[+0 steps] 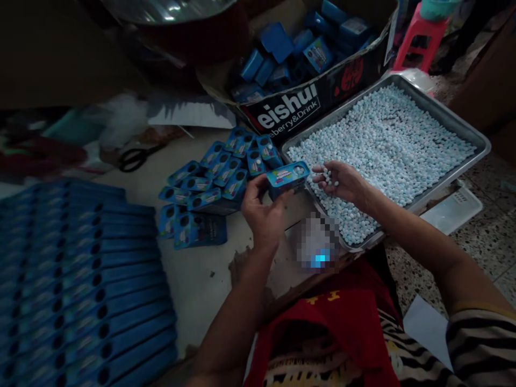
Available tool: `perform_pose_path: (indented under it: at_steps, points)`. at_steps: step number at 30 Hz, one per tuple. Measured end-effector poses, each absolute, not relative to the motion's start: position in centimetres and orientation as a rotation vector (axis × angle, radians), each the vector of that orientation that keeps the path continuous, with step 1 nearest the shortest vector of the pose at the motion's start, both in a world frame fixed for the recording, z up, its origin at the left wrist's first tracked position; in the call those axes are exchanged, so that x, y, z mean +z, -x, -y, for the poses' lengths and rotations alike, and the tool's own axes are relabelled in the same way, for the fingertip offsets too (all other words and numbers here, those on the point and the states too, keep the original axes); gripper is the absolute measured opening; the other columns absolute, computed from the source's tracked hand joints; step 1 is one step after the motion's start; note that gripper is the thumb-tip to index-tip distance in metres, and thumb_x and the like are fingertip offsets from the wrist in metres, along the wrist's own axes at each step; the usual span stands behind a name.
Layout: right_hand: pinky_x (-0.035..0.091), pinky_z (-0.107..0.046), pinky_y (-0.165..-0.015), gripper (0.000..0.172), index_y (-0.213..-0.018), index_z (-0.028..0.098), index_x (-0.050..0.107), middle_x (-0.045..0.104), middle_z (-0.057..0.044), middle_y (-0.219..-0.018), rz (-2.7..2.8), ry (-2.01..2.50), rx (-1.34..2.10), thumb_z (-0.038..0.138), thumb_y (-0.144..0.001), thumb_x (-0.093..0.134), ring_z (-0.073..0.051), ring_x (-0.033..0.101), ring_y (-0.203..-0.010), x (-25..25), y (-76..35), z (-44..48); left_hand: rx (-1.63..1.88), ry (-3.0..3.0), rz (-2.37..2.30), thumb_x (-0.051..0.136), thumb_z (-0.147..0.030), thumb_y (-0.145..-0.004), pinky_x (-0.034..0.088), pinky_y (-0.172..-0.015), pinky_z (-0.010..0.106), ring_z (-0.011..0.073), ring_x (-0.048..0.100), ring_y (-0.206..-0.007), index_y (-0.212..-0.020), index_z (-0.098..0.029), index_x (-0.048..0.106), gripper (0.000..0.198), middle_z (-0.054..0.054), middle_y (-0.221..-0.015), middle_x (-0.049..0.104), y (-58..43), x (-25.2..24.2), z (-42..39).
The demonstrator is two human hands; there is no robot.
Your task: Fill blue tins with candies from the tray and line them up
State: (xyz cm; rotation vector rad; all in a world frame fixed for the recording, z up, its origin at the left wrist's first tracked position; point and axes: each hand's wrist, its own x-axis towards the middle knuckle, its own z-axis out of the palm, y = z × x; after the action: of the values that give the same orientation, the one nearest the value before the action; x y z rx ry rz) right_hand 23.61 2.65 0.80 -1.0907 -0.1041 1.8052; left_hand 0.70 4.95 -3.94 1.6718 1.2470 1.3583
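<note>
My left hand [264,215] grips a small blue tin [284,179] between thumb and fingers, its printed top facing up with a round opening at the right end. Close to that opening, my right hand [342,183] is palm up with curled fingers, several small pale candies [330,177] lying on them. Under and beyond the right hand lies a metal tray [439,196] spread with white and light blue candies [387,134]. Left of the held tin, a cluster of similar blue tins [220,172] stands on the table, round dark holes in their tops.
Long rows of blue tins [80,285] fill the table's left side. A cardboard box [290,110] of jumbled tins stands behind. Black scissors [137,158] lie at the back left. A pink stool [423,40] is at the far right, and a clear plastic lid [455,209] juts out below the tray.
</note>
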Motion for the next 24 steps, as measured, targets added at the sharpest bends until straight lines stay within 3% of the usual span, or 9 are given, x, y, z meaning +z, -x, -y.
perform_pose_path:
  at_steps: [2,6,13,17,20,24]
  points:
    - [0.037,-0.012,-0.042,0.025,-0.106,0.013,0.069,0.069,-0.006,-0.073,0.141,1.113,1.777,0.015,-0.116,0.047,-0.011,0.056,-0.055,1.1,-23.7,-2.5,1.379,-1.492,-1.22,0.103,-0.057,-0.078,0.065,-0.103,0.041,0.0266,0.078,-0.11,-0.124,-0.024,0.068,0.066,0.006,-0.118,0.078,0.5,-4.2,-2.7]
    - [0.027,-0.011,-0.037,0.017,-0.105,0.011,0.074,0.069,-0.004,-0.07,0.29,1.15,1.739,0.008,-0.11,0.058,-0.007,0.049,-0.049,1.2,-24.0,-2.4,1.161,-1.389,-1.242,0.101,-0.047,-0.082,0.068,-0.096,0.036,0.0245,0.081,-0.103,-0.123,-0.028,0.066,0.057,0.003,-0.113,0.08,3.0,-4.1,2.7]
    - [0.026,-0.01,-0.04,0.023,-0.108,0.01,0.077,0.069,-0.001,-0.066,0.584,1.23,1.636,0.006,-0.113,0.054,-0.005,0.045,-0.047,1.2,-24.8,-2.5,1.126,-1.296,-1.2,0.103,-0.048,-0.078,0.07,-0.088,0.034,0.0235,0.08,-0.096,-0.115,-0.026,0.067,0.057,0.002,-0.103,0.078,3.0,-6.8,7.1]
    - [0.024,-0.011,-0.041,0.014,-0.11,0.012,0.078,0.068,0.002,-0.065,0.646,1.264,1.54,0.012,-0.111,0.064,-0.005,0.043,-0.046,1.2,-25.1,-2.3,1.204,-1.245,-1.141,0.107,-0.046,-0.072,0.07,-0.104,0.041,0.0279,0.082,-0.116,-0.125,-0.025,0.069,0.069,0.008,-0.123,0.082,2.8,-7.6,7.1]
    - [0.028,-0.012,-0.042,0.017,-0.103,0.014,0.078,0.064,0.004,-0.061,0.623,1.284,1.492,0.021,-0.113,0.066,-0.005,0.041,-0.046,1.7,-25.3,-2.2,1.23,-1.338,-1.122,0.105,-0.047,-0.076,0.067,-0.117,0.05,0.0315,0.081,-0.131,-0.137,-0.025,0.068,0.075,0.013,-0.137,0.08,4.6,-7.1,6.8]
    - [0.028,-0.013,-0.043,0.028,-0.092,0.018,0.074,0.06,0.005,-0.062,0.584,1.363,1.475,0.032,-0.116,0.069,-0.006,0.043,-0.048,3.4,-26.0,-2.0,1.221,-1.429,-1.247,0.1,-0.046,-0.082,0.069,-0.114,0.051,0.0298,0.083,-0.123,-0.14,-0.025,0.068,0.07,0.011,-0.13,0.082,8.4,-6.4,6.6]
